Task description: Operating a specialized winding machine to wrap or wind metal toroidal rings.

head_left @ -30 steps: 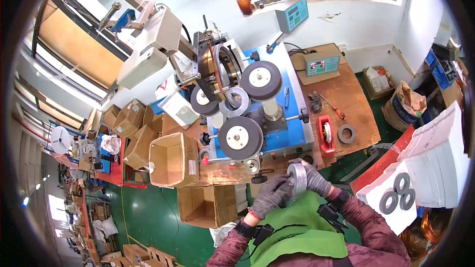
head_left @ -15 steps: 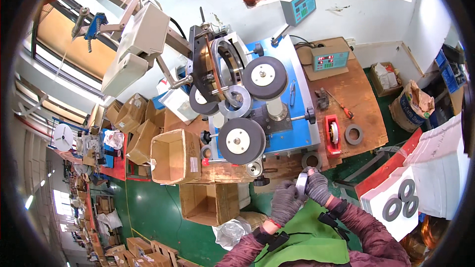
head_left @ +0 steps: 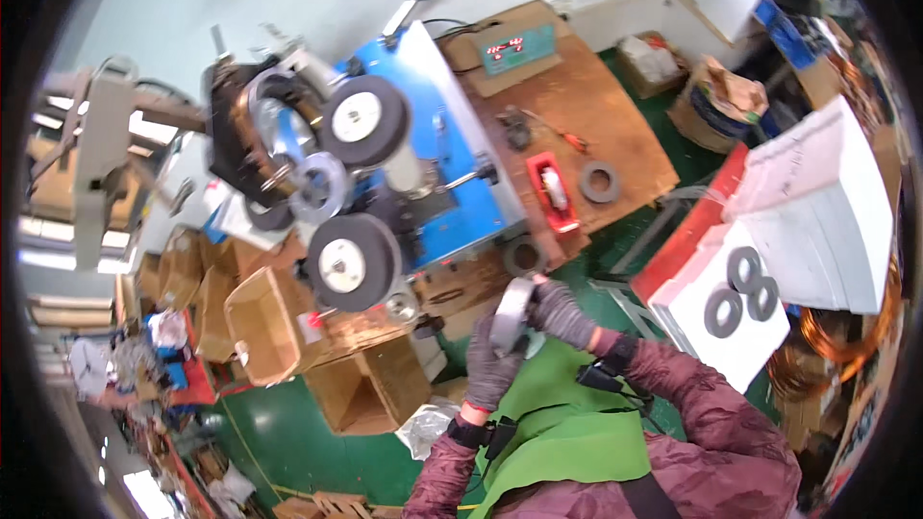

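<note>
Both hands wear grey knit gloves and meet in front of the bench's near edge. A pale silver-grey ring-shaped piece (head_left: 511, 315) is gripped by my left hand (head_left: 491, 367), its fingers wrapped round the lower left side. At the ring's right side is my right hand (head_left: 563, 315), fingers bent and pressed to its edge; motion blur hides the fingertips. Just beyond the hands, a dark grey ring (head_left: 525, 257) lies at the bench edge. The blue-based winding machine (head_left: 461, 221) stands to the left, with black rubber wheels (head_left: 386, 264) around a grey ring (head_left: 338, 188).
A red tape dispenser (head_left: 535, 181), another grey ring (head_left: 599, 183) and a screwdriver (head_left: 574, 142) lie on the wooden bench (head_left: 635, 139). Several dark rings (head_left: 723, 313) rest on a white foam block (head_left: 716, 351) to the right. Cardboard boxes (head_left: 399, 384) stand at the left.
The view has swung, so the bench and machine sit farther left. The ring piece now shows more of its broad side, and my hands are farther apart around it.
</note>
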### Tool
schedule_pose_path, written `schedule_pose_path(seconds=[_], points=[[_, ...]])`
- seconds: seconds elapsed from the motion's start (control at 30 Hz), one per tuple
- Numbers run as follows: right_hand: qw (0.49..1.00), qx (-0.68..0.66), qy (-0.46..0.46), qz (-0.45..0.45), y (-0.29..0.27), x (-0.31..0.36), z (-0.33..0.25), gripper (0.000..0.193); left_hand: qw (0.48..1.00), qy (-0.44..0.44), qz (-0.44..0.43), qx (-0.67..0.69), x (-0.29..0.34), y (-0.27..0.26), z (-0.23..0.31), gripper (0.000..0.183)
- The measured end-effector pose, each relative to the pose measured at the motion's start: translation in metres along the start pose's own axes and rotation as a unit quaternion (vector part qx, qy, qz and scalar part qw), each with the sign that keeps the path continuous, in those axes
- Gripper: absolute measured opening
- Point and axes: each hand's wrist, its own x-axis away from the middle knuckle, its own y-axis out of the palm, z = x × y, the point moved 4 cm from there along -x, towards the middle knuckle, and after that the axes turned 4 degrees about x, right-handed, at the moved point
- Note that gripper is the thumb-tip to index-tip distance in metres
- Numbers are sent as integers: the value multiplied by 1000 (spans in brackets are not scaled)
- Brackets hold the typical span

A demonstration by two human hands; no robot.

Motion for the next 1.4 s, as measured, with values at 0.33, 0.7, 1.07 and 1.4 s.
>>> schedule_pose_path(seconds=[0.33,0.7,1.07,1.4], points=[[974,33,216,60,-110,-41,143,25,964,-193,-33,180,14,-3,-52,38],[922,143,323,160,-64,-83,186,39,954,-245,-20,174,37,-9,-74,36],[900,-27,390,193,-37,-34,228,50,938,-266,-27,223,42,-14,-90,39],[936,-87,295,172,-38,-36,226,56,947,-269,-45,170,40,-18,-96,43]])
